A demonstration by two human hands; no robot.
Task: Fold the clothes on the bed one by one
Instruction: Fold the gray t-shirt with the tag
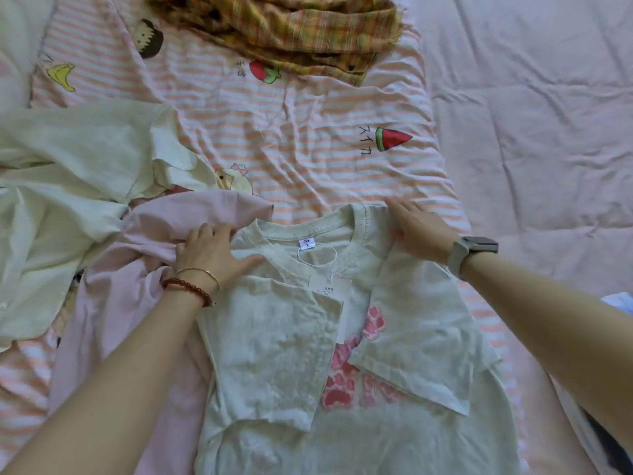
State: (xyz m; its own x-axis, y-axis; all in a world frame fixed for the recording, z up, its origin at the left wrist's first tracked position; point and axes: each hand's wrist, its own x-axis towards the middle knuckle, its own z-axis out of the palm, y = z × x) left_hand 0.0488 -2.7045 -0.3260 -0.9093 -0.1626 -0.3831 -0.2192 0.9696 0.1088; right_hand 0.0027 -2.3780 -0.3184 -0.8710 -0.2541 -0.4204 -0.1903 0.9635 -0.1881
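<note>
Pressing flat hands, left (212, 253), right (416, 228), on T-shirt (394, 437)

Pale green T-shirt (359, 437), sleeves folded inward

A bed with a pink-and-white striped fruit-print sheet (308, 138) carries a pale green T-shirt (394, 437), pink garment (113, 337), cream garment (68, 159) (crumpled) and a yellow plaid cloth (291, 25).

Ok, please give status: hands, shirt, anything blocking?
Left hand and right hand flat on pale green T-shirt shoulders. Sleeves folded in. Pink garment bunched alongside left.
</note>
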